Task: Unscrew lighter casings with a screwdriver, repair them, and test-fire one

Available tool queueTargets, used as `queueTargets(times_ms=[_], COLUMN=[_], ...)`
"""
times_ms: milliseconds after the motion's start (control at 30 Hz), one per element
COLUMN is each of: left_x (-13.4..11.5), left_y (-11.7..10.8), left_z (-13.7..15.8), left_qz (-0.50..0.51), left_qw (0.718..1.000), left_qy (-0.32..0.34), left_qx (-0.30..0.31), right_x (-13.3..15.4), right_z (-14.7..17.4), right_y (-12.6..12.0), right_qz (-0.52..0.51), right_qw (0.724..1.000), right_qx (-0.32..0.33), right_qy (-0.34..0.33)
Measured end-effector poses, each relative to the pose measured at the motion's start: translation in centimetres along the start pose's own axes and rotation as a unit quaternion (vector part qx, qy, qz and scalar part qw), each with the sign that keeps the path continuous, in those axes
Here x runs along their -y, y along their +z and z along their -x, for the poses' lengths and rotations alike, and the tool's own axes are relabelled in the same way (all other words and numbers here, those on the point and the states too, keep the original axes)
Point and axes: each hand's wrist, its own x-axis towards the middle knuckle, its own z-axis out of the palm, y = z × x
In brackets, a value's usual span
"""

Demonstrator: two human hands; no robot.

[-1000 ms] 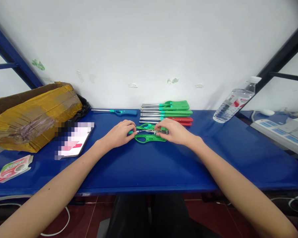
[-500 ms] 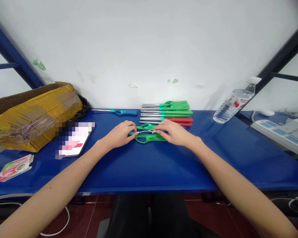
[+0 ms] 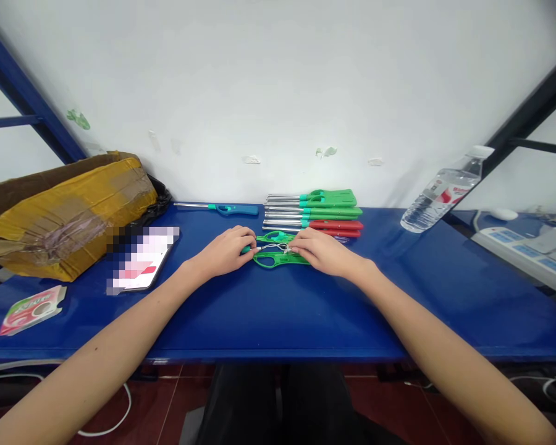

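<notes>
In the middle of the blue table, my left hand [image 3: 234, 250] is closed in a pinch at the left end of a thin white wire [image 3: 273, 245]; a small teal piece [image 3: 246, 250] shows by its fingertips. My right hand [image 3: 319, 250] pinches the wire's other end, where it looks looped or bunched. Just in front of the wire lies an open green lighter shell half [image 3: 278, 259], its hollow side up, with the right fingers over its right part. Behind the wire lies another green lighter part [image 3: 275, 237] with a trigger opening, partly hidden by both hands.
Green and red stick lighters [image 3: 333, 212] lie stacked at the wall, a blue one [image 3: 236, 210] to their left. A phone [image 3: 143, 262], a taped cardboard box [image 3: 74, 216] and a torn packet [image 3: 32, 311] are at left. At right stand a water bottle [image 3: 440, 194] and a power strip [image 3: 526, 250].
The view has shifted slightly. The wire between my hands has bent into more of a loop near my right fingertips. Both hands keep their pinch in nearly the same place.
</notes>
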Motion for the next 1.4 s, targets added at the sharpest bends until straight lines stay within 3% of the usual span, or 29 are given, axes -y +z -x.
queueTargets(times_ms=[267,467,933,1400], left_x=[-0.1,0.1,0.0,-2.7], left_y=[0.0,0.1,0.3,1.1], left_z=[0.0,0.0,0.0,0.2], left_qz=[0.002,-0.004,-0.021,0.012], left_qw=[1.0,1.0,0.999,0.996], left_qy=[0.0,0.003,0.022,0.075], left_qx=[0.004,0.003,-0.019,-0.05], right_x=[0.1,0.2,0.5,-0.2], right_z=[-0.1,-0.1,0.2,0.2], right_y=[0.6,0.8,0.9,0.5], right_qz=[-0.044,-0.056,0.018,0.011], right_qw=[0.998,0.998,1.0,1.0], right_qx=[-0.003,0.001,0.024,0.001], right_qy=[0.043,0.04,0.007,0.012])
